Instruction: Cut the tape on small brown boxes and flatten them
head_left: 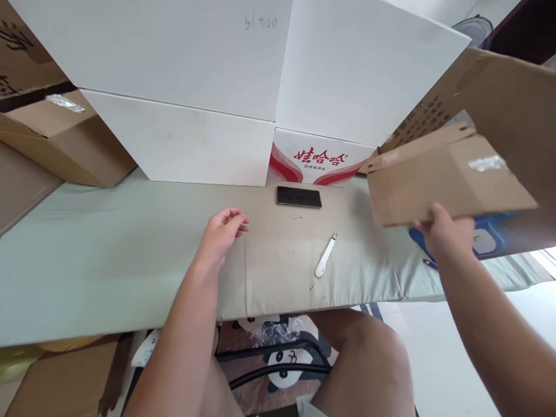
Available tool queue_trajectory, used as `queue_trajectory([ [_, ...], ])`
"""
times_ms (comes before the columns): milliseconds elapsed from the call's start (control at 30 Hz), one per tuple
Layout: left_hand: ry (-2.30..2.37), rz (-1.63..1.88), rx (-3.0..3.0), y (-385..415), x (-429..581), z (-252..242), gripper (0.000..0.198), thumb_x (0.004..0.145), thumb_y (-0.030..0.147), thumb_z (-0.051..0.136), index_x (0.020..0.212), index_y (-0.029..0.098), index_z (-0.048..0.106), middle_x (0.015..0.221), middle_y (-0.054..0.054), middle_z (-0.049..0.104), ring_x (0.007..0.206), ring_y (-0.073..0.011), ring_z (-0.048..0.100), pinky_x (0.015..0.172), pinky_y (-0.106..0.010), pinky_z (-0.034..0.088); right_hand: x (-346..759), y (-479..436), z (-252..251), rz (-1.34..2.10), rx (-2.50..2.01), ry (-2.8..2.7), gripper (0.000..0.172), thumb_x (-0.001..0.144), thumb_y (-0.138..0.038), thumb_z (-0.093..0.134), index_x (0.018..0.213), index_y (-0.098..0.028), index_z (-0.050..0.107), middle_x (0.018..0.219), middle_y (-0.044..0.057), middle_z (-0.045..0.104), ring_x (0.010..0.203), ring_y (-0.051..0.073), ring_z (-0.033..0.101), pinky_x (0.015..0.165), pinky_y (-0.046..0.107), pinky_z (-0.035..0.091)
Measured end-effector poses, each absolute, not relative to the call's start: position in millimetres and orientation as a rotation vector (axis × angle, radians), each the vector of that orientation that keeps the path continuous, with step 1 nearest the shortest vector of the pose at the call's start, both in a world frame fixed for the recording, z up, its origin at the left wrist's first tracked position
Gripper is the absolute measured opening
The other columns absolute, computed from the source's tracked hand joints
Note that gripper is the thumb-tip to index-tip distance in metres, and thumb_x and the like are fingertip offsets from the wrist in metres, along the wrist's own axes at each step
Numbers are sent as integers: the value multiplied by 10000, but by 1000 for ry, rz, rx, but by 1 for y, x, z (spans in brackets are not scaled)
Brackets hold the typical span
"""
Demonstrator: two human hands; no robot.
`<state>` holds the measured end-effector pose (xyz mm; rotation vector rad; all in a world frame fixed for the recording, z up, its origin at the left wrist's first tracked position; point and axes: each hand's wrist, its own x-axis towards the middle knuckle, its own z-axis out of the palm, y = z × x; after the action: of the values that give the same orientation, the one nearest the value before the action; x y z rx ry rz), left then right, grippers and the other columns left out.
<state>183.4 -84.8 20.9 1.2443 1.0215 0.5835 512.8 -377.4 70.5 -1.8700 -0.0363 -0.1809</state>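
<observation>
Head view: cardboard (423,182) in right hand (449,231), “娃哈哈” (319,157) on box (313,176)

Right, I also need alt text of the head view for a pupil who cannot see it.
A right hand grips a taped brown carton; the left hand is over the tablecloth. Between them lie a phone and a white cutter, before stacked white boxes.
</observation>
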Motion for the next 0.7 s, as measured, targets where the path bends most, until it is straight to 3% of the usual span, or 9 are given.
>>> queue_trajectory([
  [67,1026,580,1250,-84,186,21,169,680,341,714,745,198,653,831,-31,718,723,-172,657,723,-301,476,552,-331,85,-113,-1952,-36,333,1025,-377,549,1333,-253,565,1328,72,618,1016,186,657,782,392,650],
  [133,1026,590,1247,-83,187,21,157,683,335,715,733,197,657,817,-35,720,720,-177,658,717,-303,473,573,-301,87,125,-2072,-75,376,1020,-430,596,1324,-209,604,1299,100,644,1050,206,671,854,404,624],
  [300,1005,623,1196,-77,182,23,125,707,308,706,715,192,660,794,-33,708,690,-162,649,691,-292,471,545,-297,39,696,-2458,-255,369,998,-409,648,1275,-165,633,1245,92,673,1054,212,687,894,426,610],
  [500,927,707,1150,-76,163,28,38,664,209,651,699,195,642,779,-15,690,681,-148,631,702,-291,478,491,-302,28,743,-2742,-810,120,874,-263,696,891,-172,771,1106,140,773,1094,315,712,1041,443,535],
  [700,834,890,1015,-69,128,29,66,596,196,608,608,197,544,712,7,645,652,-133,603,658,-267,434,410,-200,68,578,-2569,-1527,224,865,-261,629,1030,-206,770,1083,96,799,1014,279,752,967,406,575],
])
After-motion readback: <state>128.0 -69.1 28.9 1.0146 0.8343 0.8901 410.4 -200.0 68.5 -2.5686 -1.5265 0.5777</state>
